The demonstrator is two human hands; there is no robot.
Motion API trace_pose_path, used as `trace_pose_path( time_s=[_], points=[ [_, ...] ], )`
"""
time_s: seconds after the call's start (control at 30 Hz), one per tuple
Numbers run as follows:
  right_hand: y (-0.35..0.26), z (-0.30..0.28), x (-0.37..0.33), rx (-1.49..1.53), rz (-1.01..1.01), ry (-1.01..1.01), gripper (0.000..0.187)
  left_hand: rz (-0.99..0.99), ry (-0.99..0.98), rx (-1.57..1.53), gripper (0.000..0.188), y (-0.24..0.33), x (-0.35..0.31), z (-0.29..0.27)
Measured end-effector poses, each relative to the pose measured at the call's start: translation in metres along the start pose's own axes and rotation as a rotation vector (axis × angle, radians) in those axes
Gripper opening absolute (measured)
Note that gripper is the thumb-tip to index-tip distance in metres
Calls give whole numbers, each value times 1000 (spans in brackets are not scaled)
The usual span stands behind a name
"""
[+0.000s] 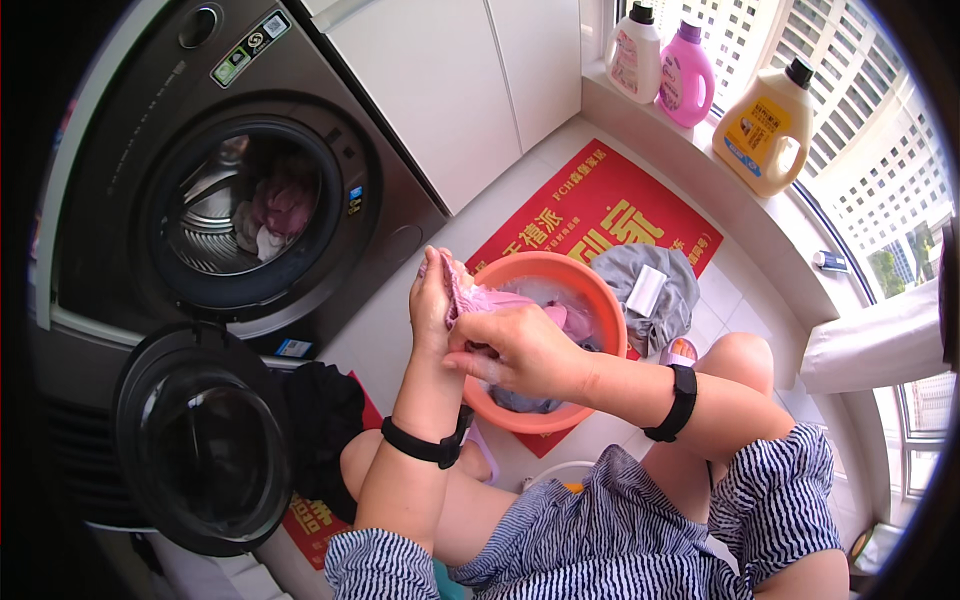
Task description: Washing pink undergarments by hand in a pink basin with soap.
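My left hand (431, 305) is raised at the rim of an orange basin (612, 305), with a wet pink cloth (484, 298) bunched against its palm. The fingers of my right hand (522, 348) are closed on the same cloth, close to my left wrist. From my hands the pink cloth trails down into the basin. Soapy water, more pink fabric (572, 318) and dark grey fabric (525, 400) are inside it. Just beyond the basin, a grey garment (672, 318) lies on the floor with a white rectangular block (647, 291) on top.
At left a dark front-loading washing machine (335, 215) stands with its round door (205, 440) swung out and laundry in the drum. Black fabric (318, 410) lies beside the door. Three detergent bottles (765, 125) line the window ledge. A red mat (560, 205) covers part of the floor.
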State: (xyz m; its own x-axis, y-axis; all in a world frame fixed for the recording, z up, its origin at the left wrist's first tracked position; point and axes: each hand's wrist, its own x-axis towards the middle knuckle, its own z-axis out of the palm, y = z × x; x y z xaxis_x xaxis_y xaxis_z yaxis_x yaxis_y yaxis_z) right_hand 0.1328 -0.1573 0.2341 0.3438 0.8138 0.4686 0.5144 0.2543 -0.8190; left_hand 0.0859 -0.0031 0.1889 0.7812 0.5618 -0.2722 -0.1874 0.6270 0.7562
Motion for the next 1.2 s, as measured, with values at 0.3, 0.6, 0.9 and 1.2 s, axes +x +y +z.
trace_pose_path(
  time_s=[0.3, 0.6, 0.9, 1.2],
  points=[
    [35, -32, 27, -180, 289, 76, 32, -261, 32, 57, 71, 1, -34, 48],
    [45, -43, 18, -257, 238, -100, 56, -144, -246, 214, 77, 17, -40, 49],
    [18, -32, 15, -160, 68, 175, 46, -394, 142, 32, 61, -26, -32, 31],
    [14, 10, -9, -356, -251, -7, 28, -398, -229, -236, 51, -26, -33, 15]
  ],
)
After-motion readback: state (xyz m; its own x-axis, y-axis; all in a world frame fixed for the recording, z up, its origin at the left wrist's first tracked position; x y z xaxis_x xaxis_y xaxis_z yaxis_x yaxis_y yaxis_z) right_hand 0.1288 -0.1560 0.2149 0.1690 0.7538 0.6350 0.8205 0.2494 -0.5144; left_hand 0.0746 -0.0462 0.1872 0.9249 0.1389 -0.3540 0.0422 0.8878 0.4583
